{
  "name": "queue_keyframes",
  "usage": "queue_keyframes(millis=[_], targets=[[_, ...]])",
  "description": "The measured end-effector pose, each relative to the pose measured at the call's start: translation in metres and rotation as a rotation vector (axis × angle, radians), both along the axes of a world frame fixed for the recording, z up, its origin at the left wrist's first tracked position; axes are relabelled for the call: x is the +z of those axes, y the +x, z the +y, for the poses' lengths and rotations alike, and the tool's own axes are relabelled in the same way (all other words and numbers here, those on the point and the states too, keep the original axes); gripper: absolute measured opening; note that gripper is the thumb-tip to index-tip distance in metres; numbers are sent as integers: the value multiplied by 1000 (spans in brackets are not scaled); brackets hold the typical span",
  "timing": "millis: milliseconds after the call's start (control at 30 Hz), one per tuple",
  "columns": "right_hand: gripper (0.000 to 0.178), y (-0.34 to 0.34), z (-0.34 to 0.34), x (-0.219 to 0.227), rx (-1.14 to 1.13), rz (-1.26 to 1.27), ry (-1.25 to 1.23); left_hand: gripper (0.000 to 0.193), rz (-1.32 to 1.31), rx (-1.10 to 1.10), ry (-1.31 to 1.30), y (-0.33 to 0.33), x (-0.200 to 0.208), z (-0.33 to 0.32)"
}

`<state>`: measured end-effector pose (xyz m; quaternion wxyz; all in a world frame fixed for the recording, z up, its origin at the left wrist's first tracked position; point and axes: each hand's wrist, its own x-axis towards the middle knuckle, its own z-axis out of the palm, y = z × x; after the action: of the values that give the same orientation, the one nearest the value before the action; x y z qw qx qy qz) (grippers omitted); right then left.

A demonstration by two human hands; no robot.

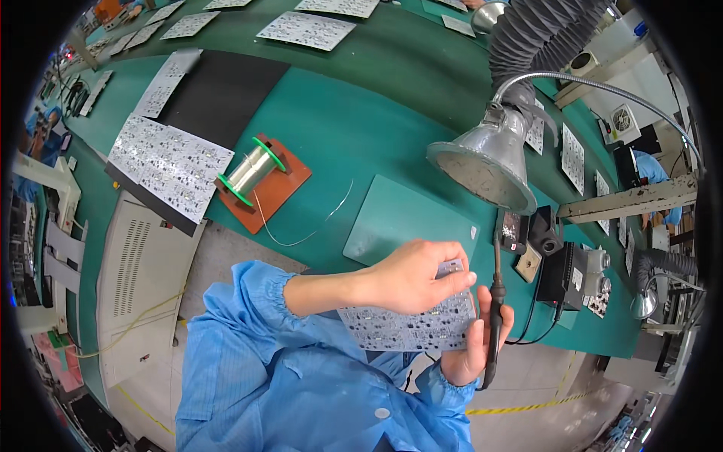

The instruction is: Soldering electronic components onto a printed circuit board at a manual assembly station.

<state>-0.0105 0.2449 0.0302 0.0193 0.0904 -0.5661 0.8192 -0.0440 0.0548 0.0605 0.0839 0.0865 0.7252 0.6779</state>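
Observation:
A white circuit board (407, 328) dotted with small parts is tilted in front of my body, over the table's near edge. My left hand (410, 280) reaches across its top, closed with thumb and forefinger at the upper right edge; the fingertips are partly hidden. At the lower right corner, my right hand (478, 348) has its thumb against the board's side. A soldering iron (495, 313) with a dark handle is held upright among the right fingers, its metal tip pointing away from me. Just beyond the board lies a green mat (407, 215).
A solder wire spool (253, 175) with green flanges sits on a brown stand (290, 177), its loose wire curling right. More boards (169, 162) rest on black sheets at left. A metal extractor hood (486, 169) hangs at right above a black soldering station (563, 275).

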Motion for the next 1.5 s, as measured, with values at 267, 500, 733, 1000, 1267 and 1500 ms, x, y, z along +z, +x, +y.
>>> queue_keyframes(millis=[267, 500, 733, 1000, 1267, 1500], targets=[[35, -30, 6, -20, -158, -101, -188, 30, 547, 781, -693, 13, -42, -69], [37, -47, -19, -47, -323, -133, -235, 8, 416, 818, -576, 29, -94, -86], [38, -42, -7, -65, -389, 34, 291, 10, 116, 801, -209, 56, -92, -68], [37, -46, 14, -83, -227, 306, 765, 15, 86, 696, -329, 81, -93, -49], [36, -49, 15, -83, -218, 407, 895, 17, 152, 622, -277, 82, -96, -42], [36, -48, 18, -81, -194, 385, 871, 14, 203, 584, -327, 86, -101, -49]])
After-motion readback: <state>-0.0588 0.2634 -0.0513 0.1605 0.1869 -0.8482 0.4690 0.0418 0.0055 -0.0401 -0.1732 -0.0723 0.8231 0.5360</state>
